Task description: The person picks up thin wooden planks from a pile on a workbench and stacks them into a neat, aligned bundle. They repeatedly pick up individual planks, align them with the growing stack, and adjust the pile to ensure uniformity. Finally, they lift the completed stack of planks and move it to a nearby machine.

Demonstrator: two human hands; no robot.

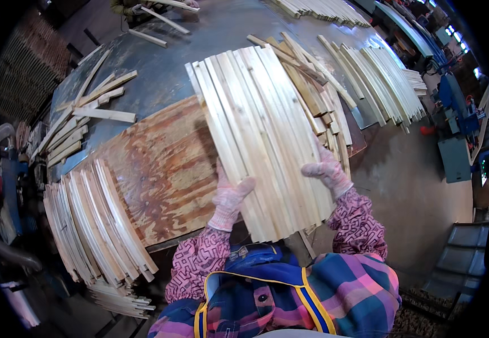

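Note:
A broad bundle of pale wooden strips (261, 135), laid side by side, is held up in front of me over the table. My left hand (231, 194), in a light pink glove, grips its left edge with the thumb on top. On the opposite edge my right hand (328, 170), gloved the same way, clamps the bundle with its thumb over the face. The fingers of both hands are partly hidden beneath the wood. A brown-stained plywood board (160, 174) lies under and to the left of the bundle.
Stacked strips (95, 219) stand at the near left. Loose sticks (86, 112) lie scattered on the grey tabletop (160, 67). Darker strips (309, 90) are heaped behind the bundle; more rows (379, 79) sit at the far right. Another person's hands (137, 8) handle sticks across the table.

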